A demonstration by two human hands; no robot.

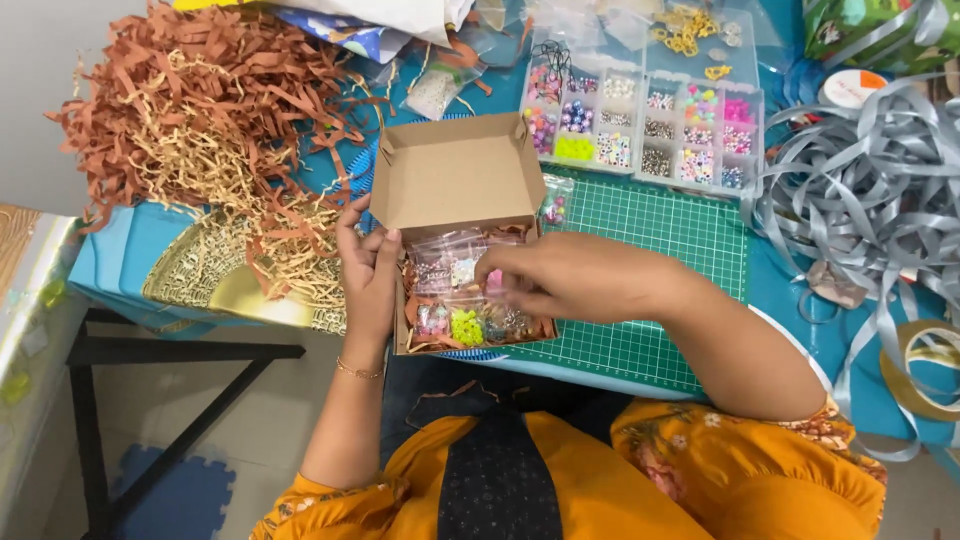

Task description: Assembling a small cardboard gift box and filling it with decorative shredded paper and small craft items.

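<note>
A small brown cardboard box with its lid flipped open lies on a green cutting mat. Inside it are several small clear bags of coloured beads on brown paper shreds. My left hand holds the box's left wall. My right hand reaches across the box from the right, its fingers pinching a clear bead bag near the middle.
A heap of brown and tan shredded paper lies at the left. A clear compartment organiser of beads stands behind the box. Tangled grey ribbon and a tape roll lie at the right.
</note>
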